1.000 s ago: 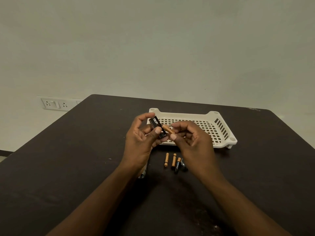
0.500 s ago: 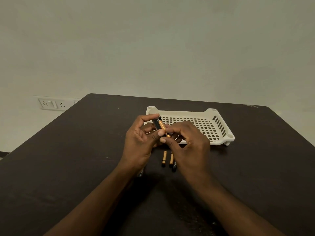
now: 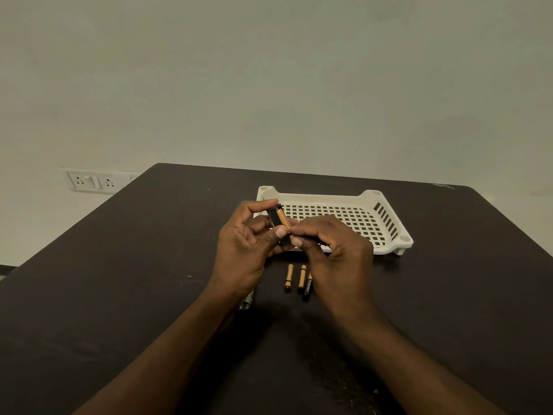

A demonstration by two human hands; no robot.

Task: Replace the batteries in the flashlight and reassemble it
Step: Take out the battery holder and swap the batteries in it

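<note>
My left hand [image 3: 242, 253] grips a small black battery holder [image 3: 274, 217] above the table, index finger on its far end and thumb on its side. A copper-and-black battery [image 3: 283, 219] lies along the holder. My right hand [image 3: 335, 256] pinches that battery's near end with thumb and forefinger. Three loose batteries [image 3: 300, 278] lie side by side on the dark table [image 3: 119, 280] just below my hands; the rightmost is partly hidden by my right hand. A silvery flashlight part [image 3: 247, 302] peeks out under my left wrist.
A white perforated plastic tray [image 3: 389, 235] sits just beyond my hands, toward the table's far right. A wall socket plate [image 3: 89, 181] is on the wall past the table's left edge.
My right hand brought the battery from beside the holder onto it, and the battery now lies lengthwise along the holder. Both hands stayed close together above the loose batteries.
</note>
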